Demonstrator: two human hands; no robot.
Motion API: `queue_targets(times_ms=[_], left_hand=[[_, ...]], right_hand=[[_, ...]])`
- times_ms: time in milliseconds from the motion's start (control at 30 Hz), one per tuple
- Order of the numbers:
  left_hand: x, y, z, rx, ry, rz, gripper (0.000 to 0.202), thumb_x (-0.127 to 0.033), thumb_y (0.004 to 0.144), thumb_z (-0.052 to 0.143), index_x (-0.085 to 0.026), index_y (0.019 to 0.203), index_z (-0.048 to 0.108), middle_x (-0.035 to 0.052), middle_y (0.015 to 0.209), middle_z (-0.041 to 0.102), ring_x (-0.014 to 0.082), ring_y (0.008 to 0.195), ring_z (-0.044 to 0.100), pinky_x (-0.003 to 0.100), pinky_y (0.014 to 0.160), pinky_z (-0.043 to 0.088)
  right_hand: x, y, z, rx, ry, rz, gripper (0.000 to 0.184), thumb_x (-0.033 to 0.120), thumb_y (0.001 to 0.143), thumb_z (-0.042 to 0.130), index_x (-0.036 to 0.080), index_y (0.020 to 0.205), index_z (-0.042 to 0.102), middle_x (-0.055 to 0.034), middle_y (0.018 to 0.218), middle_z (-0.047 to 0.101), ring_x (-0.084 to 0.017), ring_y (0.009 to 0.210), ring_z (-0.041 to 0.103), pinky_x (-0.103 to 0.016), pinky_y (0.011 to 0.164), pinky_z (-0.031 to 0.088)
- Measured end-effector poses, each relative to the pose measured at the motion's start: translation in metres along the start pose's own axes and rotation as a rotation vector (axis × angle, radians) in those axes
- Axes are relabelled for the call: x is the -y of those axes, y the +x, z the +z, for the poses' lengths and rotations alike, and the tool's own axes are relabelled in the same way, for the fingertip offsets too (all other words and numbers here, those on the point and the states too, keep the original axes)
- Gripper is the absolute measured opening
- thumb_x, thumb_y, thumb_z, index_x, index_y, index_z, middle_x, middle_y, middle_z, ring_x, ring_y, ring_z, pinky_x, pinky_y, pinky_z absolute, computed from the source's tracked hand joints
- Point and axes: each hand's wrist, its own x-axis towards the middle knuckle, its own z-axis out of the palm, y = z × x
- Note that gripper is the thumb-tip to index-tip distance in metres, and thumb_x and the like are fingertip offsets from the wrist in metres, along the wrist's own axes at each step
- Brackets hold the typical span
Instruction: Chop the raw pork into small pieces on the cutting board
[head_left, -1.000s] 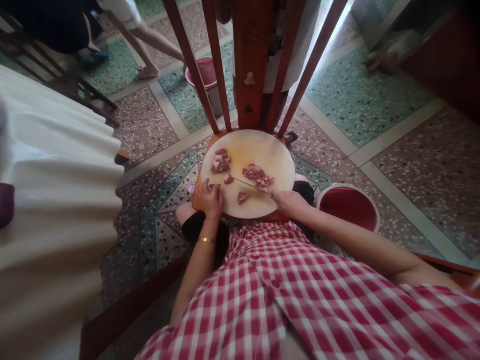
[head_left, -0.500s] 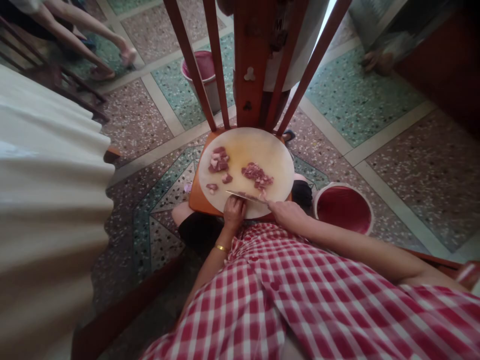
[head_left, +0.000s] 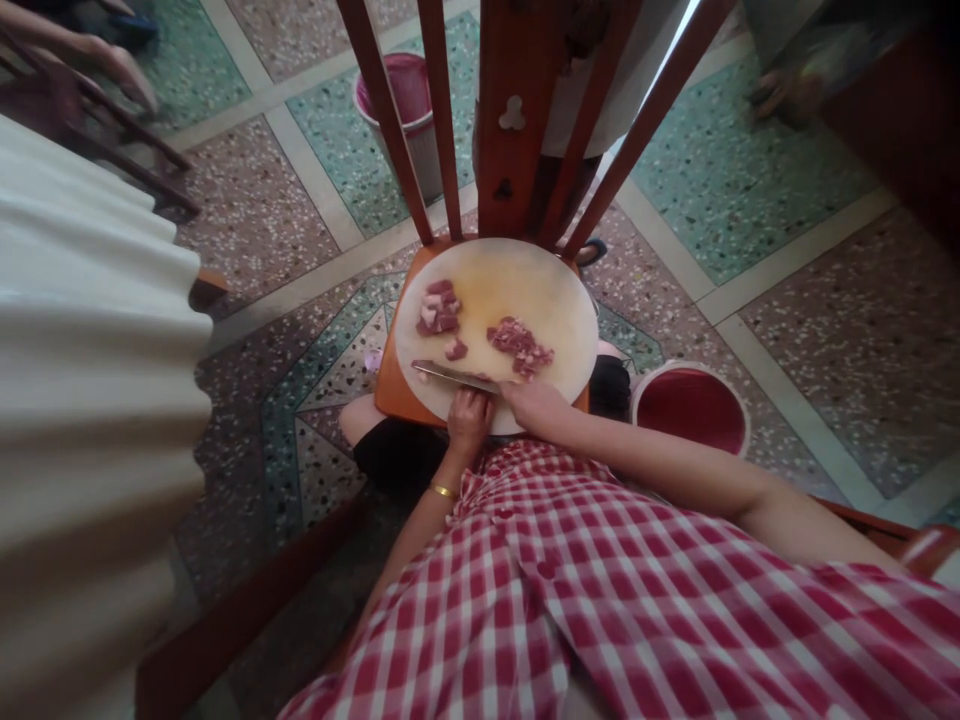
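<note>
Terrazzo floor; chair seat w/ round board. R hand gripping knife: blade runs L–R nr board's near edge, tip twd left edge, just beyond L hand, fingers curled, contents hidden, can't tell. Meat cubes nr left edge.

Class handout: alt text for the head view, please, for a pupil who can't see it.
A right hand holds a knife close to the left hand, over a round board on a wooden chair. Meat chunks lie left, finer pieces right.
</note>
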Motion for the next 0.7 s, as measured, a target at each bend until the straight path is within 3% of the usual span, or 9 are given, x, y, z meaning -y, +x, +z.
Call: queue_targets(times_ms=[133, 300, 400, 600, 700], left_hand=[[0.001, 0.001, 0.001, -0.019, 0.056, -0.001, 0.017, -0.022, 0.086, 0.049, -0.018, 0.095, 0.062, 0.0114, 0.093, 0.061, 0.0240, 0.101, 0.054, 0.038, 0.082, 0.047], [-0.002, 0.003, 0.000, -0.020, 0.031, -0.037, 0.014, -0.022, 0.087, 0.048, -0.018, 0.091, 0.061, 0.0092, 0.088, 0.060, 0.0211, 0.092, 0.054, 0.036, 0.081, 0.046], [-0.004, 0.005, -0.002, -0.017, -0.001, -0.029, 0.014, -0.023, 0.087, 0.049, -0.019, 0.093, 0.060, 0.0086, 0.092, 0.060, 0.0198, 0.091, 0.053, 0.035, 0.083, 0.045], [-0.001, 0.002, 0.000, -0.040, 0.057, -0.007, 0.014, -0.021, 0.086, 0.048, -0.017, 0.091, 0.061, 0.0093, 0.086, 0.059, 0.0216, 0.091, 0.053, 0.036, 0.081, 0.046], [0.001, 0.001, 0.002, -0.049, 0.061, 0.011, 0.016, -0.019, 0.086, 0.048, -0.017, 0.095, 0.061, 0.0097, 0.089, 0.061, 0.0219, 0.093, 0.054, 0.036, 0.082, 0.046]], right_hand=[[0.002, 0.010, -0.001, -0.029, -0.010, -0.038, 0.033, 0.014, 0.089, 0.031, 0.011, 0.116, 0.050, -0.0164, 0.102, 0.065, -0.023, 0.093, 0.062, -0.030, 0.073, 0.047], [-0.035, -0.024, 0.013, 0.034, -0.072, 0.052, 0.041, 0.022, 0.090, 0.038, 0.012, 0.130, 0.039, -0.0150, 0.098, 0.066, -0.024, 0.090, 0.064, -0.030, 0.072, 0.046], [-0.047, -0.041, 0.012, 0.022, -0.070, 0.104, 0.038, 0.025, 0.092, 0.036, 0.015, 0.128, 0.042, -0.0125, 0.091, 0.068, -0.024, 0.086, 0.065, -0.029, 0.070, 0.046], [-0.032, -0.037, 0.009, 0.037, -0.022, 0.047, 0.045, 0.023, 0.091, 0.036, 0.010, 0.134, 0.035, -0.0148, 0.093, 0.067, -0.024, 0.088, 0.064, -0.030, 0.071, 0.046], [-0.016, -0.015, 0.005, 0.030, -0.003, 0.031, 0.039, 0.017, 0.089, 0.033, 0.010, 0.127, 0.043, -0.0156, 0.098, 0.066, -0.023, 0.090, 0.063, -0.030, 0.073, 0.046]])
